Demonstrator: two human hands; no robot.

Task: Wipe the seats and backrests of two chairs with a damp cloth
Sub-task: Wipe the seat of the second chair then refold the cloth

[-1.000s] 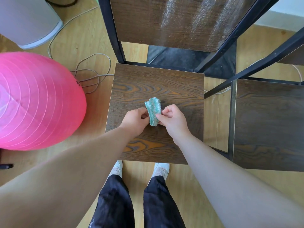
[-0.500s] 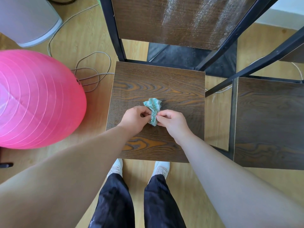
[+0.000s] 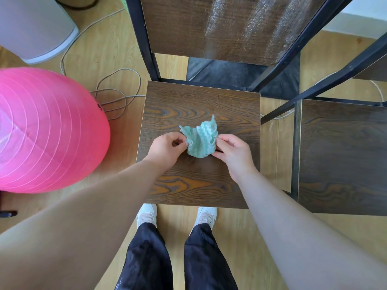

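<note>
Single view: head-worn wide-angle camera at standing height, aimed forward and steeply down. The near chair seat (image 3: 199,105) fills the centre, close below the lens; its backrest (image 3: 219,28) runs off the top edge. Forearms enter from both bottom corners. The left hand (image 3: 165,149) and right hand (image 3: 234,152) meet at frame centre, each pinching the green cloth (image 3: 201,141). The wearer's white shoes (image 3: 146,214) and dark trousers (image 3: 146,258) sit bottom centre, so the aim is nearly vertical. The second chair seat (image 3: 343,155) is cut by the right edge, the pink exercise ball (image 3: 48,130) by the left.
</note>
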